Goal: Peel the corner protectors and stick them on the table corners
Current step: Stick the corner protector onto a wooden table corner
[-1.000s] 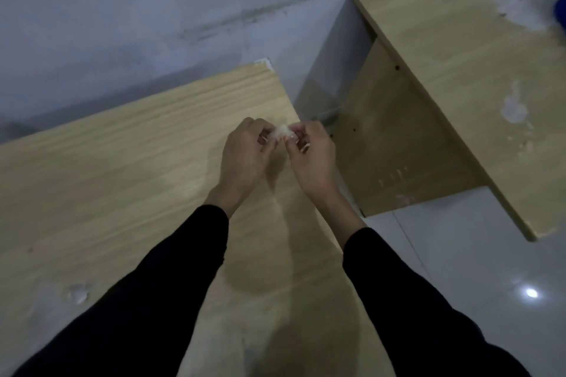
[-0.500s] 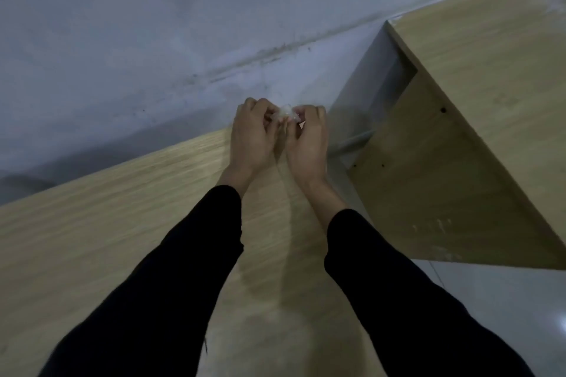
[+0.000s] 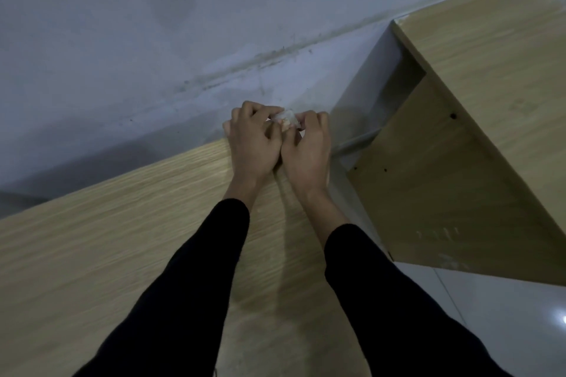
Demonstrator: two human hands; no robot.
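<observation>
Corner protector (image 3: 286, 117) held over the far corner of the table (image 3: 122, 223).
The left hand (image 3: 252, 144) and right hand (image 3: 307, 150), touching side by side, both pinch the clear piece at their fingertips, just above the corner they hide. Both are equally near; its long axis cannot be told.

I wear a long-sleeved top of plain black cloth. My left black sleeve (image 3: 183, 284) and my right black sleeve (image 3: 395, 309) are the same unbroken colour from end to end (the fabric looks matte, and the light is too dim for any weave to show). Each ends in a plain, straight hem short of the wrist, leaving some forearm uncovered. My left hand (image 3: 252, 147) and right hand (image 3: 307, 150) are bare.
</observation>
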